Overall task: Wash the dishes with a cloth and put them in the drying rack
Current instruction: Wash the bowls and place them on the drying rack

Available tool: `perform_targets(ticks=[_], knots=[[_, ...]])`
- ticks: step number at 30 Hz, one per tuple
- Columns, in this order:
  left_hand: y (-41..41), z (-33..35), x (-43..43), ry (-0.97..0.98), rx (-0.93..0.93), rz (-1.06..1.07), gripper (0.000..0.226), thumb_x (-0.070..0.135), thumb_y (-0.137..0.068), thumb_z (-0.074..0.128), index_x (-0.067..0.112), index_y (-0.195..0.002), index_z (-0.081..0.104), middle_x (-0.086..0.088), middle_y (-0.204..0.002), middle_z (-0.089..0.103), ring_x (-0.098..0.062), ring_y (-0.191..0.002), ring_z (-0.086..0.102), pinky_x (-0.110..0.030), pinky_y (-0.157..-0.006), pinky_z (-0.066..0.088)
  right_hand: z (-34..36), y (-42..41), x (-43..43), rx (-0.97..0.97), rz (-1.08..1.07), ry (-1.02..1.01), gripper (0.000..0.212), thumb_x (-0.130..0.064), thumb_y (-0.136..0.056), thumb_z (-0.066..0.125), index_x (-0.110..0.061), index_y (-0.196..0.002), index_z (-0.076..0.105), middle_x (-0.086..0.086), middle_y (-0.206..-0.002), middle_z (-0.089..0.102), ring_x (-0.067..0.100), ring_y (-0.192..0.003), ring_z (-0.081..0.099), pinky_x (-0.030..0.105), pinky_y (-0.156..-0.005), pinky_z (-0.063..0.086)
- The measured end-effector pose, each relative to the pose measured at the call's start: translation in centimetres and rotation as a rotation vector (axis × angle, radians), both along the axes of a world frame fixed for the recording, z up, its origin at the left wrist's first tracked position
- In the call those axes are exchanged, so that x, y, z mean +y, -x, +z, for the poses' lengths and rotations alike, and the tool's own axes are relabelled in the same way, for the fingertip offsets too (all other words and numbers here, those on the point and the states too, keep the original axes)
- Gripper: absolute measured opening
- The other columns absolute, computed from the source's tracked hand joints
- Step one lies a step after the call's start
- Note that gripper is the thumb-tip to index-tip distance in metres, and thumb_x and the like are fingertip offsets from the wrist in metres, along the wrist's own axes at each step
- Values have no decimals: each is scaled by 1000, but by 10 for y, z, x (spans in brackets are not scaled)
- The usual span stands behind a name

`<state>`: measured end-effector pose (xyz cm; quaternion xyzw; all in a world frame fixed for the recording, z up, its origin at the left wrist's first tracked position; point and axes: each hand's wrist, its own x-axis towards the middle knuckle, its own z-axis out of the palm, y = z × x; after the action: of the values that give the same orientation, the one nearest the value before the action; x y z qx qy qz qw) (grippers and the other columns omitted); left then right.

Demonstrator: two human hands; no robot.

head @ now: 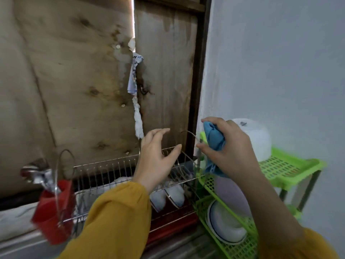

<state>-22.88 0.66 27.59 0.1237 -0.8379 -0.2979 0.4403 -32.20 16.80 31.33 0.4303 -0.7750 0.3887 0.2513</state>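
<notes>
The blue cloth (213, 139) was bunched and grasped in the right grip (229, 150), which was raised above the near corner of the green shelf (291, 165), just right of the wire rack (104, 165). The left grip (156, 157) was held released over the rack's right end, with the fingers spread and lightly curved and nothing in it; whether the wires were touched could not be told. Two white plates (175, 195) were stood on edge in the rack below that grip, partly hidden by the yellow sleeve (115, 221). A red holder (54, 210) was hung at the rack's left end, with blurred metal cutlery (39, 176) stuck in it. The rack was set on a steel surface (186, 243). On the shelf's top tier a white tub (259, 141) was placed behind the right grip. A lilac plate (231, 193) was leaned in the tier beneath the cloth, and a white bowl (225, 227) with a dark rim line was laid in the lowest tier. Behind the rack a stained wooden board (74, 71) was seen, with paper scraps (135, 75) stuffed into its upright gap. A pale wall (280, 62) was set to the right.
</notes>
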Motion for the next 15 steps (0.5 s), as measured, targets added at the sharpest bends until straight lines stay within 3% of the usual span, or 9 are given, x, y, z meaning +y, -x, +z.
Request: perform_targets(ticks=[3, 6, 9, 11, 15], knots=[[-66, -16, -23, 66, 58, 101, 42, 34, -90, 65, 23, -130, 55, 13, -125, 44, -3, -126, 37, -6, -101, 26, -24, -40, -35, 8, 124, 39, 54, -25, -74, 82, -32, -122, 59, -6, -101, 56, 9, -88, 53, 15, -72, 38], [-143, -34, -56, 125, 38, 253, 40, 37, -90, 63, 22, -127, 57, 13, -126, 44, -1, -124, 36, 1, -101, 17, -51, -96, -79, -52, 299, 44, 53, -23, -74, 83, -31, -121, 60, -7, -102, 56, 6, -88, 55, 14, -76, 42], [-221, -44, -86, 174, -8, 378, 46, 43, -87, 54, 17, -124, 60, 8, -125, 48, -5, -123, 38, -9, -104, 25, -74, -159, -126, -105, 447, 7, 50, -22, -77, 80, -31, -122, 59, -7, -106, 57, 7, -91, 56, 19, -77, 47], [-272, -51, -103, 206, -41, 455, 44, 39, -88, 54, 12, -121, 62, -2, -123, 55, -18, -121, 44, -16, -105, 29, -87, -202, -158, -118, 516, 8, 50, -21, -77, 80, -28, -122, 61, -5, -106, 58, 7, -90, 56, 16, -77, 45], [-375, -71, -129, 209, -141, 619, 43, 37, -90, 54, 9, -122, 62, -6, -124, 58, -24, -120, 46, -22, -107, 30, -114, -290, -215, -156, 626, 6, 54, -16, -73, 81, -28, -121, 62, -8, -103, 57, 3, -88, 53, 5, -75, 40]])
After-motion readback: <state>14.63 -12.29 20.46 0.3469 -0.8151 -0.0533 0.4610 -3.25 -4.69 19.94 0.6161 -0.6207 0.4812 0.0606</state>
